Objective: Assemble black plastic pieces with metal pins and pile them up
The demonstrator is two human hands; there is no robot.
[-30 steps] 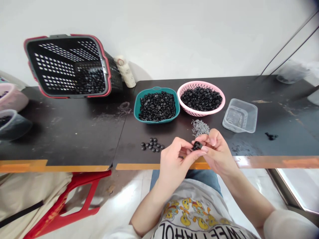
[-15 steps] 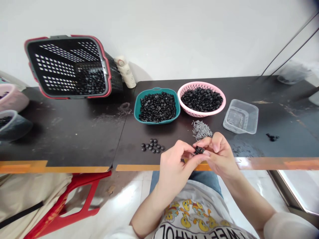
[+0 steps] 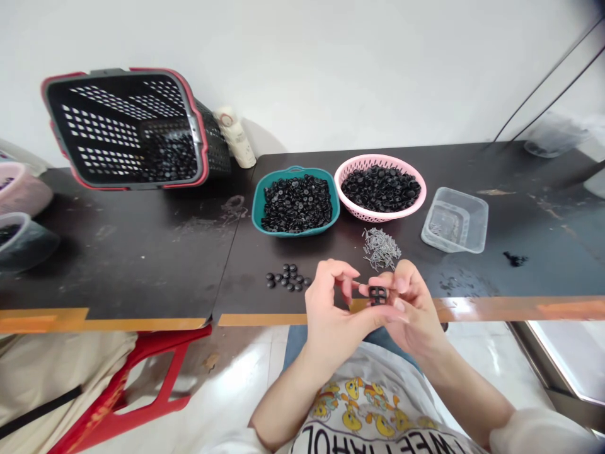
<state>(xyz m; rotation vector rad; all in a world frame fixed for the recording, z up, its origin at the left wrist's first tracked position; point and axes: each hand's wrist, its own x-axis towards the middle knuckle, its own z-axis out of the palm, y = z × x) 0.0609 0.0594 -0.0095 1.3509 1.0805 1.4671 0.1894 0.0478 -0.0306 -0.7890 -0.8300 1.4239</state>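
Above the table's front edge, a small black plastic part with square openings [image 3: 377, 295] is held between both hands. My right hand [image 3: 416, 309] pinches it from the right with thumb and fingers. My left hand [image 3: 333, 318] has its thumb along the lower side and a fingertip at the left side, while its index finger is bent and lifted off. A loose pile of short grey metal pins [image 3: 380, 248] lies just beyond the hands. Several round black caps [image 3: 289, 277] lie on the table to the left of my left hand.
Behind stand a teal basket [image 3: 255, 211] and a pink basket [image 3: 423, 195], both full of black parts. A clear tub [image 3: 477, 236] with some pins is at right, near small black bits [image 3: 515, 259]. A tipped black crate [image 3: 203, 151] and a white bottle [image 3: 237, 139] stand back left.
The black part has turned so its square openings face me. My left index finger has lifted away from it. The view has shifted slightly.
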